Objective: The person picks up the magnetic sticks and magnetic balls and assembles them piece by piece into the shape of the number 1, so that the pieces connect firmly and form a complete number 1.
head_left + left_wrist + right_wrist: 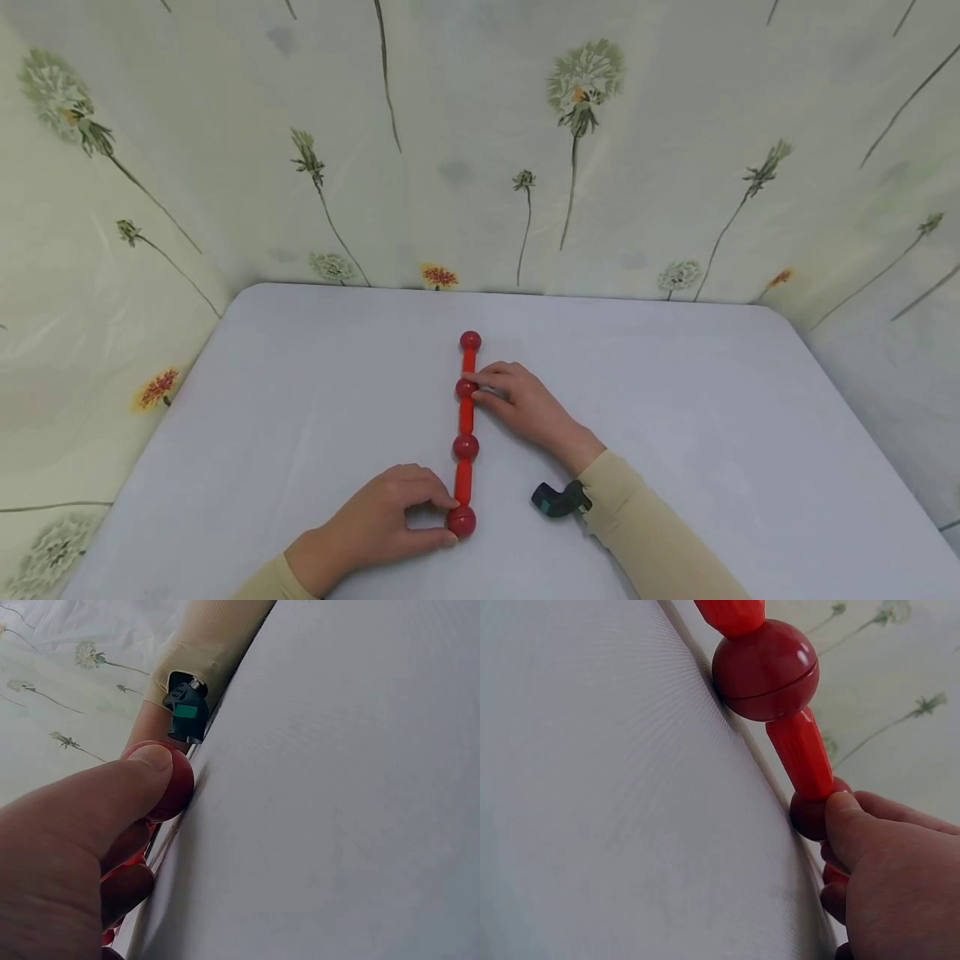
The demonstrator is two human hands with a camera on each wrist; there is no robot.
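A straight chain of dark red balls joined by three bright red rods [463,482] lies on the white table, running away from the person. My left hand [386,512] pinches the nearest ball [461,522] between thumb and fingers; the left wrist view has the thumb on top of that ball [176,787]. Farther up, my right hand [528,404] pinches the ball [466,388] second from the far end, which the right wrist view has partly covered by the thumb. Between the hands sits another ball [466,447], with a seam line around it. The far end ball [470,340] is untouched.
The white tabletop [660,375] spreads around the chain. Behind it and at the sides hangs a pale cloth [465,225] printed with dandelions. A black wrist camera [561,499] sticks out at the right sleeve, close over the table.
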